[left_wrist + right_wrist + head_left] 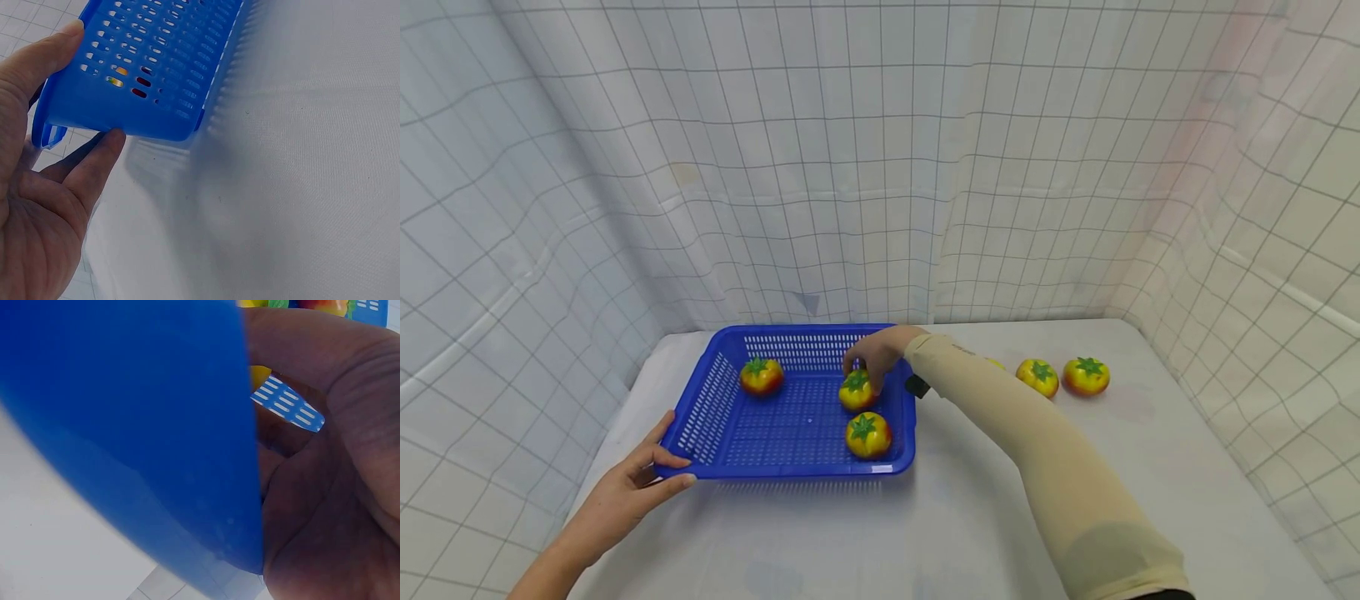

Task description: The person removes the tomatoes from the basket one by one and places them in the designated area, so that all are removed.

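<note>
A blue plastic basket (805, 472) with slotted walls stands on the white table. My left hand (617, 500) holds its near left corner, thumb and fingers on either side of the rim; the left wrist view shows the same grip on the basket wall (125, 100). Inside the basket near its right wall, my right hand (880, 350) grips a yellow-and-red tomato (856, 396) with a green star-shaped top. A second tomato (868, 442) sits just in front of it, and a third tomato (762, 377) at the back left. In the right wrist view the basket wall (137, 425) hides most of the held tomato.
On the table (985, 517) right of the basket lie a tomato (1037, 378) and another tomato (1086, 377). One more tomato (996, 364) is mostly hidden behind my right sleeve (1022, 425). White grid-patterned curtains (865, 167) enclose the back and sides.
</note>
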{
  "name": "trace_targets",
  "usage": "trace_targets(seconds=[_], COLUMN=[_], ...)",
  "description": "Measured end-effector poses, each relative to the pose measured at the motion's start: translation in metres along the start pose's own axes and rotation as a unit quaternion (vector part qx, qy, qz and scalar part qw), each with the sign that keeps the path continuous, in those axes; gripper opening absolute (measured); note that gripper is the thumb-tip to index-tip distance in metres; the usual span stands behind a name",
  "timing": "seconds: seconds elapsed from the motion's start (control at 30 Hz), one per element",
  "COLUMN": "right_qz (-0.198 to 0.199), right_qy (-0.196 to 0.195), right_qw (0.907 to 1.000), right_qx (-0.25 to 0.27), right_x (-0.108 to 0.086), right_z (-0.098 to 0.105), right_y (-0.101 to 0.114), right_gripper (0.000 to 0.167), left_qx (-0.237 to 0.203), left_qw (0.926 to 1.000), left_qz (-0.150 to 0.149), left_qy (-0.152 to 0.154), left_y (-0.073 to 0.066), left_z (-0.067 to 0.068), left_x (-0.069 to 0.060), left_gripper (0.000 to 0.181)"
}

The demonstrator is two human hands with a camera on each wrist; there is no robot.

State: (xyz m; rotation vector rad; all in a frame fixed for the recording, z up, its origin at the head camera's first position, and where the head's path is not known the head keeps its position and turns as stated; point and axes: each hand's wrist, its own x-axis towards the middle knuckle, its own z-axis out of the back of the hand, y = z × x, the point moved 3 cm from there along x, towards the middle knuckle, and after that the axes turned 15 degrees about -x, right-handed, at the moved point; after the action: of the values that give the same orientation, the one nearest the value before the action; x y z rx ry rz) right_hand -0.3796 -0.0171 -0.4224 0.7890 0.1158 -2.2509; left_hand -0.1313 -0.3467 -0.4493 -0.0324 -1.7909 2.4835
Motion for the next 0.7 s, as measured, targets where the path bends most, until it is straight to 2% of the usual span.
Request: trace_targets(seconds=[0.2,0.37,0.57,0.7], right_qz=[0.011,0.032,0.074,0.094], right_qy=[-0.003,-0.025,-0.072,-0.087], right_qw=[0.9999,0.9991,0.9944,0.9905], right_qx=[-0.006,-0.008,0.02,0.05], right_x=[-0.003,-0.009,-0.017,-0.026], right_z=[0.0,0.004,0.012,0.016], right_y=[0.001,0.003,0.001,-0.004], right_gripper=[0.053,0.057,0.055,0.053], left_qx=[-0.004,-0.001,-0.005,-0.008], left_qw=[1.0,1.0,0.9999,0.9999], left_qz=[0.002,0.003,0.009,0.011], left_qy=[0.003,0.001,0.001,0.003], left_y=[0.0,0.0,-0.001,-0.001], left_z=[-0.001,0.0,0.0,0.001], left_x=[0.0,0.0,0.0,0.001], left_gripper=[0.023,0.024,0.025,0.025])
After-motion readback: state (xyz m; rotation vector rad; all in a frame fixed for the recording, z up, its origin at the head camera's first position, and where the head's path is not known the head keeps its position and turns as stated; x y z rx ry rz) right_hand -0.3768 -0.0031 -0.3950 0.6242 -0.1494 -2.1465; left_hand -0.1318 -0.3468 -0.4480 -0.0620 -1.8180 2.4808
